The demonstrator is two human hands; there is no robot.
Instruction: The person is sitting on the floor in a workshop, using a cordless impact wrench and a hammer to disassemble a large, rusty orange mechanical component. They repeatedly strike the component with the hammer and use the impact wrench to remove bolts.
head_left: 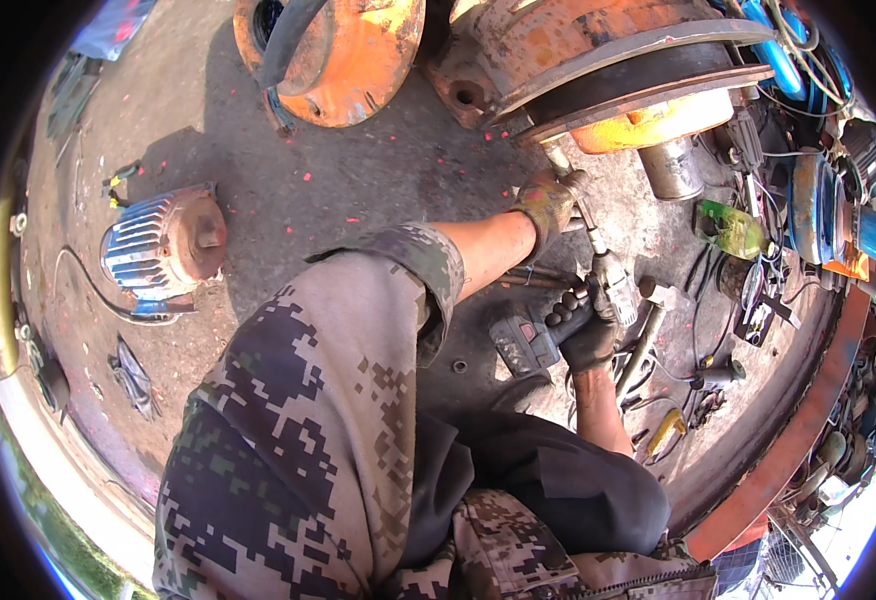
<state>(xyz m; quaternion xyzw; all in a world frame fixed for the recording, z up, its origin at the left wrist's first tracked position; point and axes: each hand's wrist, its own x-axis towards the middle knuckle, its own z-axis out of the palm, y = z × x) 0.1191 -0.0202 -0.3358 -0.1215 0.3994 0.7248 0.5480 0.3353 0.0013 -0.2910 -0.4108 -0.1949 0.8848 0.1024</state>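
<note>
In my right hand [590, 338], in a dark glove, is the handle of a cordless impact wrench [614, 282]. Its grey battery [524, 341] points toward my knees, and a long extension bar [588, 214] runs forward from its nose. My left hand [548, 206], in a soiled glove, is closed round the far part of that bar. The bar's tip reaches the underside edge of a big orange, rusty flanged machine part [648, 55]; the fastener there is too small to make out. Beside the wrench a hammer [642, 325] lies on the ground.
An orange ring-shaped casting [358, 65] lies at the far left of the flanged part. A blue finned motor [163, 245] sits on the left. Rightward are a metal cylinder [671, 170], a green bottle [730, 229], cables and a rusty steel beam [788, 430].
</note>
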